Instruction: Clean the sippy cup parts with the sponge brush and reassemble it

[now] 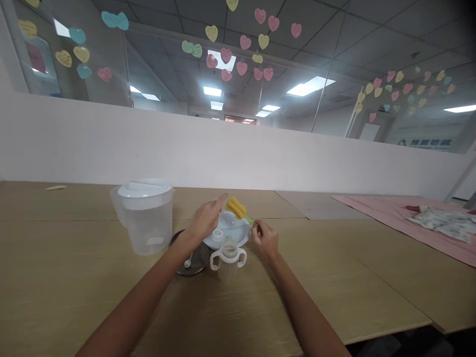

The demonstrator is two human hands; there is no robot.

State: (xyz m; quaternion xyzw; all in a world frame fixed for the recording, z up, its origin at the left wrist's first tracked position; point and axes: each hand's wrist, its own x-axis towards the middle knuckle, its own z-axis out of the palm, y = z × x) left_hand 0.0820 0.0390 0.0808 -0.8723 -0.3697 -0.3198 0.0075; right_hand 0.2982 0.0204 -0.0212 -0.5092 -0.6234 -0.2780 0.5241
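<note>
My right hand [266,238] is closed round the thin green handle of a yellow sponge brush [237,208]. The sponge head points up and left, close to the fingers of my left hand [206,219]. That hand is bent over with its fingers together, and a pale, see-through thing seems to be at its fingertips, too unclear to name. Below the brush sits a white bowl [241,233] with a white ring-shaped cap [217,235] in it. Nearer to me stands an uncapped clear baby bottle [227,270] with two white side handles.
A dark round tray [199,258] holding a small white part [188,263] lies partly under my left forearm. On the left stands a lidded clear plastic pitcher [150,223]. A pink cloth [372,208] with patterned fabric [444,222] covers the right end of the table.
</note>
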